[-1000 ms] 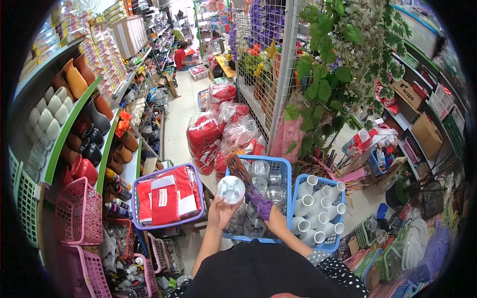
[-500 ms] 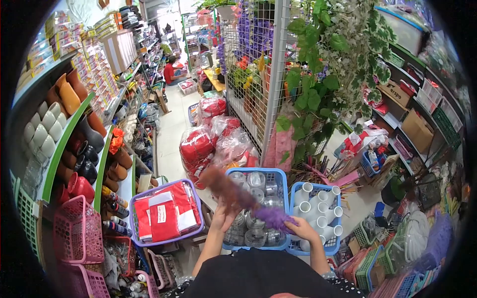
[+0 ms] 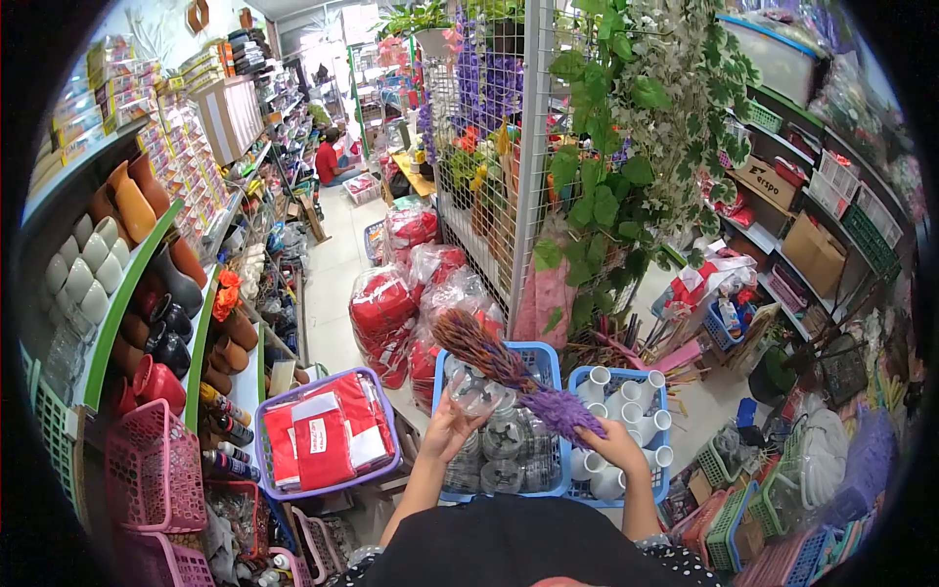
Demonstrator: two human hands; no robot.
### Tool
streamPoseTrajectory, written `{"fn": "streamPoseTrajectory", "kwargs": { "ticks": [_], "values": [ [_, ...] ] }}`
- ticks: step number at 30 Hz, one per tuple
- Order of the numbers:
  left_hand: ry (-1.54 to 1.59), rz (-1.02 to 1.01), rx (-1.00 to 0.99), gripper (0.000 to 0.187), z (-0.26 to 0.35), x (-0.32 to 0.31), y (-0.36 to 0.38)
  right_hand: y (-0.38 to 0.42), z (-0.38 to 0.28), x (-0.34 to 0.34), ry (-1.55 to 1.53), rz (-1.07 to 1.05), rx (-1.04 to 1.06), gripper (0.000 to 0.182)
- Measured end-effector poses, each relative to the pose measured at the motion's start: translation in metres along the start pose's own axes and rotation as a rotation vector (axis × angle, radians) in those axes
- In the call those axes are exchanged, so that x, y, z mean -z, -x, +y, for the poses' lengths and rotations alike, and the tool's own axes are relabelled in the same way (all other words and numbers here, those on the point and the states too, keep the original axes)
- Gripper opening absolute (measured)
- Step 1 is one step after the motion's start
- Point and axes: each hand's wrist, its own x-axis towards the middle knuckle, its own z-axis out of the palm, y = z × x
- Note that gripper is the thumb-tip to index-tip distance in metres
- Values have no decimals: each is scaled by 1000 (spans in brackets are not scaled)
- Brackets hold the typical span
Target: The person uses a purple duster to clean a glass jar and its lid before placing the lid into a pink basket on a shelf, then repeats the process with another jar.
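Note:
My right hand (image 3: 616,446) is closed around the purple end of a feather duster (image 3: 501,370). The duster slants up to the left, and its brown end points away from me. In my left hand (image 3: 448,430) I hold a small clear glass jar (image 3: 471,393), just beneath the duster. Below them stands a blue plastic basket (image 3: 561,389) packed with several similar clear glass jars (image 3: 504,440). To its right, another blue basket (image 3: 668,393) carries several white vases (image 3: 626,406), close to my right hand.
A purple basket (image 3: 395,430) of packed red and white cloth (image 3: 323,430) stands at left. Bagged red goods (image 3: 383,301) lie ahead beside a wire grid (image 3: 489,196). Shelves of vases (image 3: 132,201) line the left. A person in red (image 3: 331,161) sits far back.
The duster has gone from a motion blur to a sharp view, its brown end now farther right and higher. The glass jar in my left hand shows clearly. The whole view has shifted slightly.

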Motion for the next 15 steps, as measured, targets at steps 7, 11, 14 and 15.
{"fn": "streamPoseTrajectory", "kwargs": {
  "ticks": [7,11,14,15],
  "values": [
    [-19,53,-103,69,-5,3,-9,1,27,4,-79,-70,33,38],
    [-115,65,-106,63,4,-14,-10,0,20,-12,90,-20,13,41],
    [-126,123,-87,63,-11,17,-7,1,21,-30,209,47,20,46],
    [-111,151,-71,64,-15,30,-9,2,19,-31,208,48,20,46]
  ]
}}
